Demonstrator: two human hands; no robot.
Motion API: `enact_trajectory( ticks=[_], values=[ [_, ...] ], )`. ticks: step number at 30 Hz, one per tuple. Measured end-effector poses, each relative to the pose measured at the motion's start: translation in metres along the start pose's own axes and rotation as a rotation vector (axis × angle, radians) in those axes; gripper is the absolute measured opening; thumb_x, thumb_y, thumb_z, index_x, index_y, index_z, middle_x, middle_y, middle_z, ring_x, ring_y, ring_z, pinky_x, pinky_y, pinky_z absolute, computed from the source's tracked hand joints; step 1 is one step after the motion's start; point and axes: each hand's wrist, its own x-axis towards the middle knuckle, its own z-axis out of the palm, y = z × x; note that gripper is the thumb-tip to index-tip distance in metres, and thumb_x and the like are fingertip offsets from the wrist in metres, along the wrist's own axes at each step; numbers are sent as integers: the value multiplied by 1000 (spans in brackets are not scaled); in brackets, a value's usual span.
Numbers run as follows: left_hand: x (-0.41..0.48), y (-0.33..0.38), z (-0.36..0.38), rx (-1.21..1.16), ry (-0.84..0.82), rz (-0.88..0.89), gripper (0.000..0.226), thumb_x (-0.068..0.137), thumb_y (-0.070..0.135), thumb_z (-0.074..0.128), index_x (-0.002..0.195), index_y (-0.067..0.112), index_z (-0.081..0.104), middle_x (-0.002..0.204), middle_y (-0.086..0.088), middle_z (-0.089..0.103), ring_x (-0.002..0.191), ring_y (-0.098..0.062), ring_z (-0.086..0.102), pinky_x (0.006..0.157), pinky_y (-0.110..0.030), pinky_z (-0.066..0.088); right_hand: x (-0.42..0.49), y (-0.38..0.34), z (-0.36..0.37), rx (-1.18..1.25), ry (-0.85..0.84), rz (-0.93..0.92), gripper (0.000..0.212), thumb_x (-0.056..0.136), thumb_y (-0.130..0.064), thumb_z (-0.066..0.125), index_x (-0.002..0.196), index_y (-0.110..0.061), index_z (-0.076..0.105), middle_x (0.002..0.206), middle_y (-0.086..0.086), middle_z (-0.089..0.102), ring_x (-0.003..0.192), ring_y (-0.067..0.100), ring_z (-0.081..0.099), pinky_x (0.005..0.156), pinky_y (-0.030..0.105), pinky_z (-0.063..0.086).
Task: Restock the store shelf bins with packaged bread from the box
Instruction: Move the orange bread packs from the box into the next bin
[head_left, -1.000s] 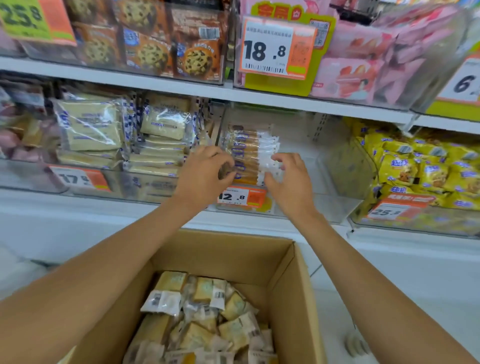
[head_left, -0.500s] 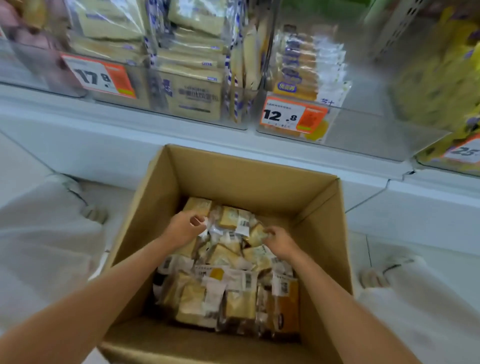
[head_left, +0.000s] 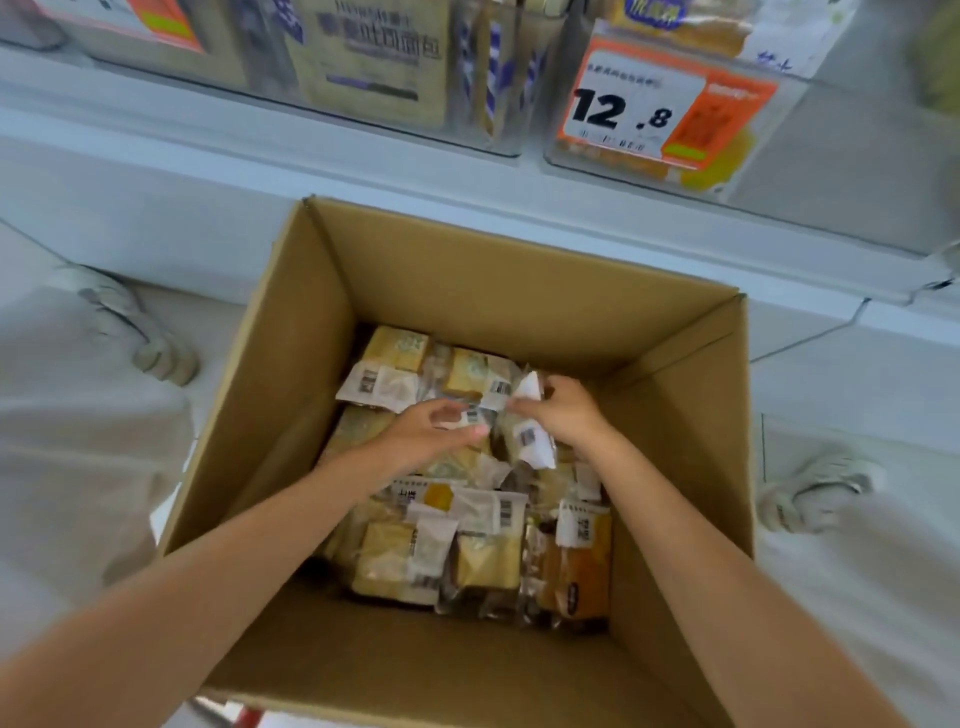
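A big brown cardboard box (head_left: 519, 275) is sitting open just below the white shelf (head_left: 208, 171), between two pale shoes (head_left: 140, 332). Its walls are flat and plain, and its corners are sharp. Down at the bottom, the bread packs (head_left: 467, 545) are lying in a messy heap. They are small and squarish, and they are wrapped in shiny, crinkly clear plastic. Soft yellow and brown bread is showing through, and white paper labels with black bar lines are sticking to them. Both bare arms are reaching down into the box. The left hand (head_left: 431, 431) is lying over the heap with its fingers stretched out almost straight, pointing toward the other hand. The right hand (head_left: 566, 410) is curling its fingers and pinching the white edge of the top pack (head_left: 527, 389). Up above, clear hard plastic bins (head_left: 857, 156) are standing on the shelf. One is wearing an orange and white price tag (head_left: 660, 104) that says 12.8. Half a second ago the two hands were working apart on the heap, and now they are almost meeting in the middle. The left hand was curled then, and now it is flatter. The box is looking bigger, and less of the bins is showing at the top.
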Motion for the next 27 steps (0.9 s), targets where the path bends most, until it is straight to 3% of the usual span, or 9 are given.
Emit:
enact_trajectory(
  ticks=[4,8,11,14,18,20,23,25,27],
  values=[
    [-2,18,19,-112,62,-23,52,89,34,72,133,15,51,128,-1,61,113,-20,61,76,-27,50,-28,-29,-2,359,-386,-3,38,99,-41,50,119,-12,64,120,3,65,115,20,61,95,32,51],
    [-6,13,-12,-451,114,-188,29,93,3,60,116,10,46,100,-15,62,83,-28,64,70,-39,54,-25,-15,-10,232,-38,-22,42,94,-39,60,131,-21,54,132,2,58,121,19,55,94,31,45],
    [-16,6,-33,-553,-93,-215,15,94,8,56,108,7,53,102,-17,63,87,-29,65,78,-44,55,-29,-2,-4,347,-124,78,76,85,-43,71,148,-22,35,145,2,45,121,20,49,101,40,45],
    [-22,4,-40,-395,-88,-178,13,92,19,62,101,10,58,92,-7,66,83,-21,64,75,-36,53,-39,-5,9,526,-201,82,86,81,-33,78,151,-22,29,145,7,47,121,22,54,87,32,49],
    [-26,20,-46,176,-49,-59,45,88,29,70,127,11,58,121,-5,66,110,-25,63,93,-40,51,-41,-18,19,187,-152,-251,100,74,-36,84,152,-39,21,153,-8,33,137,8,33,105,32,38],
    [-26,31,-47,362,-85,-38,56,82,37,75,130,17,54,126,-3,62,114,-22,60,102,-41,48,-43,-29,25,172,-308,-317,90,71,-36,85,146,-40,35,143,-3,49,128,6,44,100,34,44],
    [-25,40,-47,11,88,48,57,81,37,78,128,18,51,120,-8,63,104,-21,65,92,-42,55,-45,-39,27,95,-227,-351,29,77,-29,81,101,-23,66,98,4,72,89,14,68,81,43,55],
    [-22,32,-51,-232,338,91,74,78,41,80,139,20,43,129,-3,57,112,-20,61,91,-38,54,-41,-37,22,304,-66,-242,16,84,-19,76,96,-19,66,95,2,74,90,18,71,83,41,58],
    [-23,21,-52,-334,264,-11,99,69,48,84,149,22,32,138,0,49,126,-23,52,99,-41,48,-38,-30,20,718,-37,-67,16,87,-10,72,102,-14,66,101,6,73,97,24,70,76,35,59]
  ],
)
